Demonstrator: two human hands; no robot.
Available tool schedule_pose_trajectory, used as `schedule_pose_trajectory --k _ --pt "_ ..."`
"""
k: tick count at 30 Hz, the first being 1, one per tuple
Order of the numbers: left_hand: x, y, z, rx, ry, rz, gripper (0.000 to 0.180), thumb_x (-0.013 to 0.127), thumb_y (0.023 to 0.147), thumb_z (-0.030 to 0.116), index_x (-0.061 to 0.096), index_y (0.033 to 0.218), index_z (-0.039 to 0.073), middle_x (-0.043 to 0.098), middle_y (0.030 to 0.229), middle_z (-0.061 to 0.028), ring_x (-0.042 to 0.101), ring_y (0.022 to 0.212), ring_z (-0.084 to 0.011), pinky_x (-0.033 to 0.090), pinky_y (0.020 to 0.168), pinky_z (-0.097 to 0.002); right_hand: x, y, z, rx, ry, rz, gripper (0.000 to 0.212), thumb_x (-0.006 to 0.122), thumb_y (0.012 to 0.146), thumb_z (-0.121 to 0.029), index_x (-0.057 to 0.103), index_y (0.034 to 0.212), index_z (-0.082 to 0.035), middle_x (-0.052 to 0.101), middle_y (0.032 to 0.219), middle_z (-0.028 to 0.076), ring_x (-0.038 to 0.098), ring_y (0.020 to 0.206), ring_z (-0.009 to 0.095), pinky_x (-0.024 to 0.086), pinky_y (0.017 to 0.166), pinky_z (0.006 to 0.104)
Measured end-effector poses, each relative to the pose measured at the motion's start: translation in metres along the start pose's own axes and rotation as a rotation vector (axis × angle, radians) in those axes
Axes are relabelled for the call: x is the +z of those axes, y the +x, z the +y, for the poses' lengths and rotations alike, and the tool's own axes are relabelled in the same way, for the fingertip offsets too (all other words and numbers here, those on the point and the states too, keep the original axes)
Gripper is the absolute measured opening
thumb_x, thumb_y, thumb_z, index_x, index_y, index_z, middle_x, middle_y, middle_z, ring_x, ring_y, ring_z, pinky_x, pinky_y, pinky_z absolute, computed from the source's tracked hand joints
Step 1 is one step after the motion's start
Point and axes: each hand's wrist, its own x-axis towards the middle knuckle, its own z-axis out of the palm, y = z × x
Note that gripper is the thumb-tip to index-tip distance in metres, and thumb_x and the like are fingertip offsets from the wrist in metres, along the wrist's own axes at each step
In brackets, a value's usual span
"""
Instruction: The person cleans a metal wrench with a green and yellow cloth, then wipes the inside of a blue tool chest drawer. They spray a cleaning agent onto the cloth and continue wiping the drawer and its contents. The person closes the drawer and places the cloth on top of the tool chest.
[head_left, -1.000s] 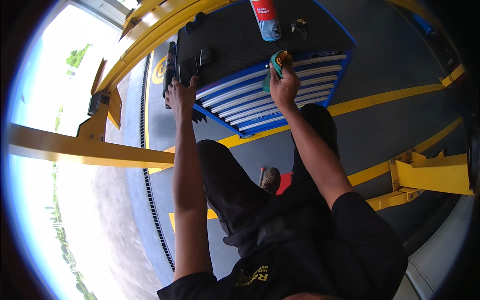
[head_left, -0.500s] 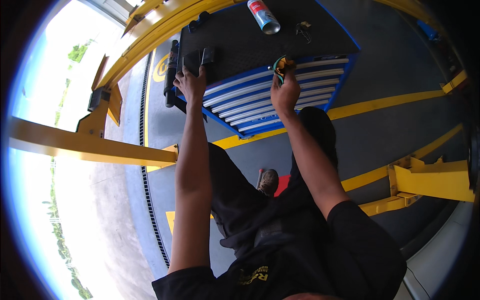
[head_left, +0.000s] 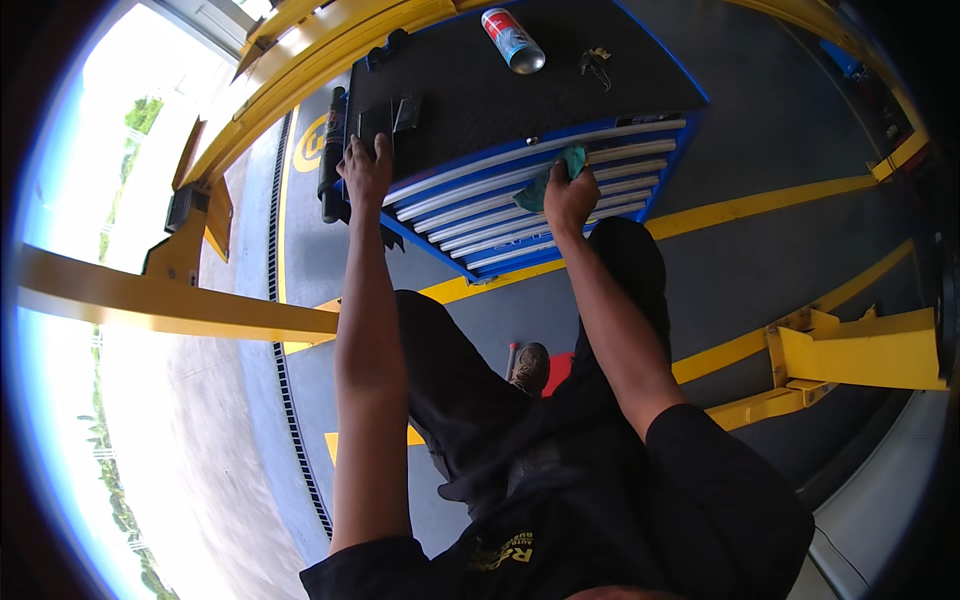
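Note:
My right hand (head_left: 572, 197) is closed on a green cloth (head_left: 533, 194), which hangs in front of the drawer fronts of a blue tool chest (head_left: 655, 160). The chest has long silver drawer handles and a black top. At the left end of that top my left hand (head_left: 367, 172) lies with its fingers apart, fingertips on a flat dark rectangular thing (head_left: 376, 119). Beside it lies a smaller dark piece (head_left: 407, 113). A small round shiny knob (head_left: 532, 141) shows at the top's front edge, left of the cloth.
A red and blue spray can (head_left: 513, 42) lies on the chest top, with keys (head_left: 597, 68) to its right. A dark cylinder (head_left: 332, 160) stands along the chest's left side. Yellow steel arms (head_left: 180, 300) reach in at left, and another yellow arm (head_left: 860, 350) at right.
My right hand has drawn the cloth down from the chest's top edge to the drawer fronts, and more green cloth shows. My left hand keeps its place on the dark thing.

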Motion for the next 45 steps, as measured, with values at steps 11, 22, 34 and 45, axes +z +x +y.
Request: schedule_pose_trajectory --k 11,22,34,45 --pt "-0.018 -0.019 0.009 0.106 -0.108 -0.179 0.112 0.08 0.093 0.059 0.028 0.172 0.0 0.043 0.17 -0.0284 0.041 0.155 -0.0485 0.029 0.13 -0.0547 -0.013 0.017 -0.023 -0.274 0.009 0.006 0.025 0.075 0.1 -0.01 0.07 0.122 0.001 0.079 0.102 0.022 0.079 0.099 0.042 0.062 0.084 0.0468" --pt "-0.007 0.004 0.06 0.181 -0.277 0.311 0.063 0.071 0.104 0.044 0.061 0.151 0.003 0.057 0.153 -0.026 0.05 0.147 -0.0439 0.037 0.125 -0.0536 0.002 0.015 -0.034 -0.294 0.064 0.115 0.019 0.074 0.103 -0.011 0.068 0.117 0.001 0.079 0.097 0.017 0.081 0.092 0.033 0.062 0.077 0.0444" --pt "0.126 0.119 0.247 0.401 -0.062 -0.306 0.076 0.065 0.099 0.069 0.059 0.157 0.022 0.048 0.16 -0.0358 0.044 0.153 -0.0515 0.047 0.119 -0.0581 -0.014 0.034 -0.036 -0.321 -0.057 0.079 0.013 0.073 0.103 -0.008 0.067 0.111 0.0 0.078 0.099 0.02 0.082 0.091 0.036 0.067 0.08 0.0437" --pt "0.128 0.07 0.245 0.151 -0.317 -0.285 0.118 0.086 0.089 0.041 0.008 0.171 0.009 0.033 0.163 -0.0407 0.037 0.15 -0.0612 0.04 0.122 -0.0618 -0.033 0.062 -0.002 -0.237 0.135 0.023 0.02 0.073 0.101 -0.004 0.063 0.117 0.001 0.073 0.108 0.021 0.078 0.099 0.042 0.062 0.081 0.0458"
